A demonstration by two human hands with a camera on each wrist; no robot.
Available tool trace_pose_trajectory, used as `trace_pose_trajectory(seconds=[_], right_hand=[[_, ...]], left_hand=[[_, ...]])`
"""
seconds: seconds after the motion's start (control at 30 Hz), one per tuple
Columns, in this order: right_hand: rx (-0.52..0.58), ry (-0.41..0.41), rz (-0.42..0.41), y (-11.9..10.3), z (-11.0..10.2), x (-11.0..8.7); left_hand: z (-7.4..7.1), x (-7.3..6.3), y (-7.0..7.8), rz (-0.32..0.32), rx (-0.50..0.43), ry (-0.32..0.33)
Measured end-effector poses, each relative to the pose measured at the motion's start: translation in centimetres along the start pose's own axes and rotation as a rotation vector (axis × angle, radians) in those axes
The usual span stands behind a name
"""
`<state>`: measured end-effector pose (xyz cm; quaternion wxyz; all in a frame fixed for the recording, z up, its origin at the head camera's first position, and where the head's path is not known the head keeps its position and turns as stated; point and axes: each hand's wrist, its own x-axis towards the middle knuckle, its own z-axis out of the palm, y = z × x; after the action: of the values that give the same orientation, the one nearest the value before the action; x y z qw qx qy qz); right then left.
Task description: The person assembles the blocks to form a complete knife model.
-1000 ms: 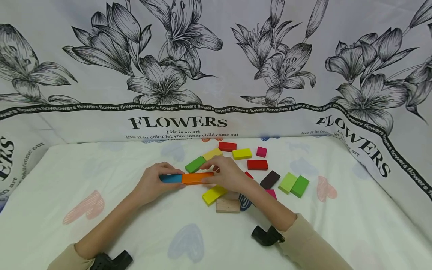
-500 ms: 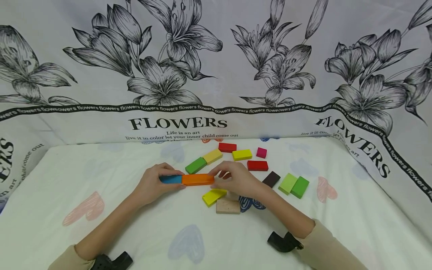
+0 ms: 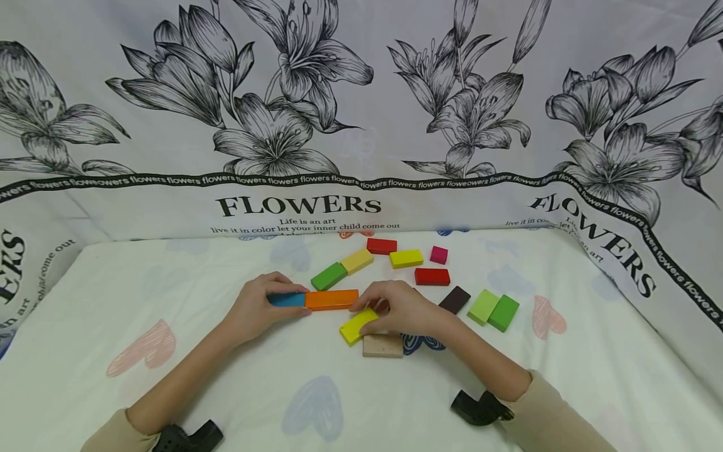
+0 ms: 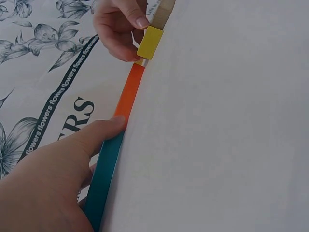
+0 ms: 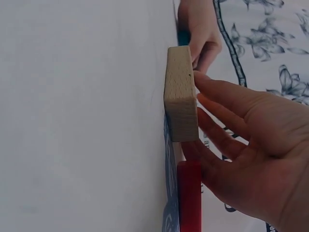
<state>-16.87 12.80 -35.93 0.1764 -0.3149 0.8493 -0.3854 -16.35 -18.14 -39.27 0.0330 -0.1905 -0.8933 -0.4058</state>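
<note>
My left hand [image 3: 251,311] grips a blue block [image 3: 287,299], its thumb lying along the seam where an orange block [image 3: 332,300] meets it end to end. Both form one straight row on the sheet. To the right, the thumb and fingers of my right hand [image 3: 403,307] pinch a yellow block [image 3: 357,326] that lies slanted just in front of the orange one. In the left wrist view, that thumb sits against the yellow block [image 4: 151,42]. A plain wooden block [image 3: 383,345] lies nearest the right hand and hides the fingertips in the right wrist view.
Behind the row lie a green block [image 3: 329,276] and a pale yellow one [image 3: 357,261]. Red blocks [image 3: 432,277], another yellow [image 3: 406,258], a small pink cube [image 3: 439,254], a dark brown block [image 3: 454,300] and two green ones [image 3: 504,312] are scattered right. A flower-printed cloth [image 3: 474,207] stands behind.
My right hand has let go of the orange block's right end and come down nearer to the yellow block, which it now pinches. The left hand has stayed in place.
</note>
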Motion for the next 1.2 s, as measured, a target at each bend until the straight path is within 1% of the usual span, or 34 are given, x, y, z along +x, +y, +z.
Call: trace_pose_trajectory(seconds=[0.13,0.33,0.53,0.93,1.2], right_hand=[[-0.005,-0.014,0.012,-0.1,0.0,0.0],[-0.016,0.001,0.037,0.0,0.0,0.1],[-0.017,0.015,0.041,0.1,-0.1,-0.1],[-0.038,0.041,0.099,0.7,-1.1,-0.4],[-0.061,0.057,0.114,1.3,-1.5,-0.4]], left_hand=[[0.0,0.0,0.0,0.000,0.012,0.001],[-0.1,0.0,-0.2,-0.004,0.030,0.005],[0.0,0.0,-0.2,-0.003,0.017,0.005],[-0.1,-0.1,-0.4,0.001,-0.001,0.002],[-0.3,-0.1,-0.7,0.006,-0.006,-0.011]])
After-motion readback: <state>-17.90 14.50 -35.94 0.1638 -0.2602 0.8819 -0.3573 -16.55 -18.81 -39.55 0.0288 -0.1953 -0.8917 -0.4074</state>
